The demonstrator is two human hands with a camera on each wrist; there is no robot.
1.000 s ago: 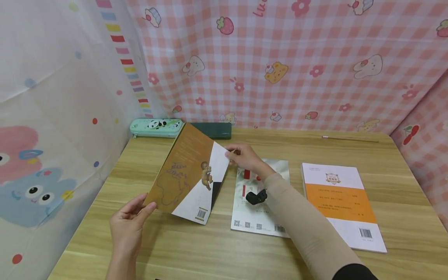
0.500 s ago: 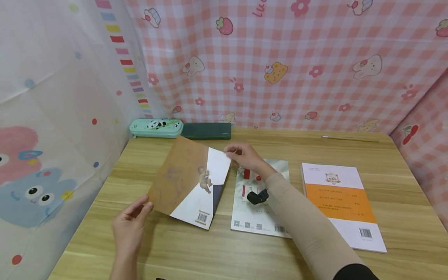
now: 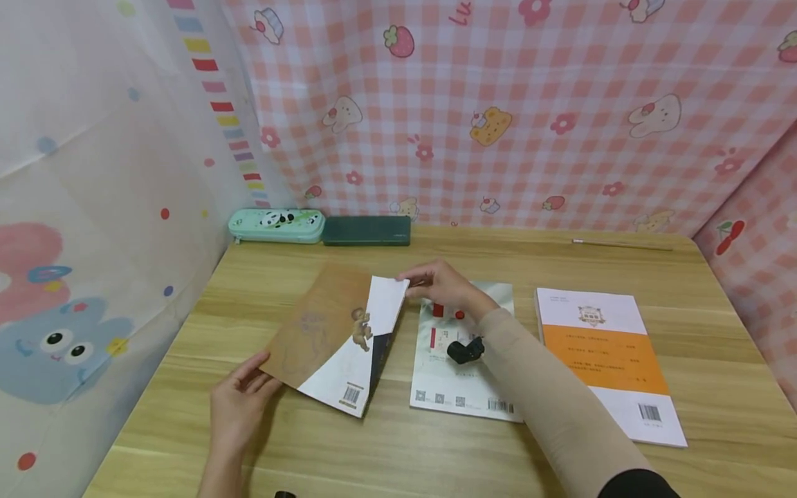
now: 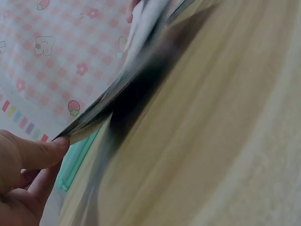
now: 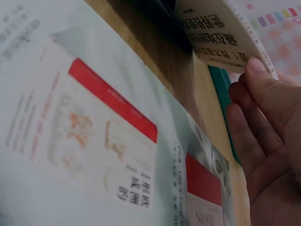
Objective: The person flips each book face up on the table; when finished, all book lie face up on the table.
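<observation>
A thin book (image 3: 333, 339) with a brown and white back cover, a small baby figure and a barcode is held tilted close over the table, left of centre in the head view. My left hand (image 3: 241, 398) pinches its near left corner; in the left wrist view the thumb (image 4: 49, 153) lies on the book's edge, above a dark shadow. At the far right corner my right hand (image 3: 438, 285) holds the book between thumb and fingers, as the right wrist view shows. Beneath the right forearm lies a pale green-white book (image 3: 463, 398) with red blocks.
A white and orange book (image 3: 598, 360) lies at the right. Along the back stand a mint panda pencil case (image 3: 277, 226) and a dark green case (image 3: 367, 231). A pencil (image 3: 623, 245) lies by the back right edge. Patterned curtains (image 3: 436, 138) enclose the table (image 3: 349, 456).
The brown and white book has come down lower and nearer, uncovering the dark green case. Both hands keep hold of it, the left one shifting slightly right.
</observation>
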